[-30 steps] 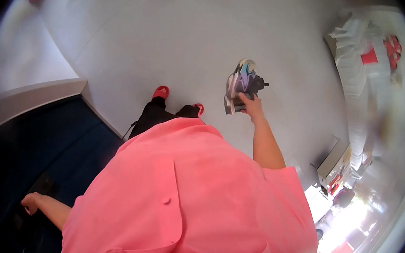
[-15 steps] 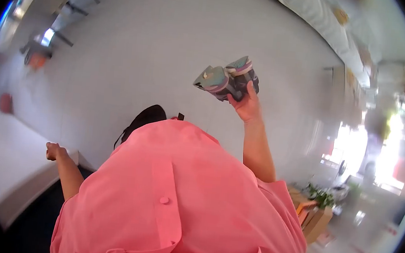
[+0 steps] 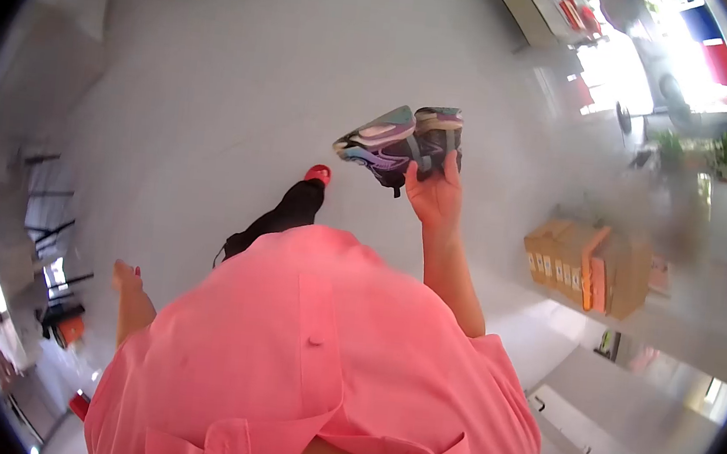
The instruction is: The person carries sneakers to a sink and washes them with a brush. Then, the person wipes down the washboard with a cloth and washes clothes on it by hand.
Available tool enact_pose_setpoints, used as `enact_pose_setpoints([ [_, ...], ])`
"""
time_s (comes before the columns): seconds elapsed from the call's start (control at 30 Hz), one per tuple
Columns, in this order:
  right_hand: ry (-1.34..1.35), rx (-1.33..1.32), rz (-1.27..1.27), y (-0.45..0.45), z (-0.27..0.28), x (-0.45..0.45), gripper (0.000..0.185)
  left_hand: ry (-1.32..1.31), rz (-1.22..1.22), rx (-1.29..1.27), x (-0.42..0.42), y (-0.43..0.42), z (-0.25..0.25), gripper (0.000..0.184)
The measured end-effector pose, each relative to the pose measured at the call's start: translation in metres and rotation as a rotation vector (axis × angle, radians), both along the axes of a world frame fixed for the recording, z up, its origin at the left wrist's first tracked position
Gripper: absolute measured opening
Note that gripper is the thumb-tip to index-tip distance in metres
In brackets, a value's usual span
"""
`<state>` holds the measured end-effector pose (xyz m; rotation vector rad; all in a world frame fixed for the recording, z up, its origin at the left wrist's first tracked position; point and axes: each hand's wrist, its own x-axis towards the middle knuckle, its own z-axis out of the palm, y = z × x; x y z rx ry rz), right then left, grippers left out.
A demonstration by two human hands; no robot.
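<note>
Two shoes (image 3: 390, 146) side by side in your right hand (image 3: 436, 202), fingers gripping them, held out before you above grey floor (image 3: 238, 75). Your left hand (image 3: 126, 278) hangs beside your pink shirt (image 3: 405, 336); cannot tell how its fingers stand. Red footwear (image 3: 319, 173) below; brown boxes (image 3: 555, 241) to right.

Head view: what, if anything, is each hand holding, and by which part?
The right hand holds a pair of sneakers by the dark uppers nearest the palm; whether at the heels cannot be told. The left hand shows nothing held.
</note>
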<state>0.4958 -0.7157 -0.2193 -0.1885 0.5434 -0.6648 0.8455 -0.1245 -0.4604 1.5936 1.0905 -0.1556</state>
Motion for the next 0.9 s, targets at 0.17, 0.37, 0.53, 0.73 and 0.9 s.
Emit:
enact_pose_setpoints([
  [0.17,0.107,-0.087,-0.180,-0.004,0.027,0.000,0.037,0.222,-0.101,-0.073,0.069,-0.128,-0.055,0.037],
  [0.37,0.270,-0.168,-0.468,0.027,0.018,0.035,0.031,0.107,-0.681,-0.359,0.230,-0.339,-0.080,0.031],
  [0.53,0.341,-0.228,-0.595,0.007,0.030,0.060,0.030,-0.342,-1.354,-0.406,0.260,-0.500,0.035,0.030],
  [0.73,0.796,-0.428,-0.482,0.005,0.054,0.072,0.036,-0.198,-1.553,-0.252,0.221,-0.492,0.046,0.023],
  [0.9,1.070,-0.620,-0.441,0.018,0.084,0.059,0.034,0.100,-1.477,-0.218,0.204,-0.383,0.023,0.028],
])
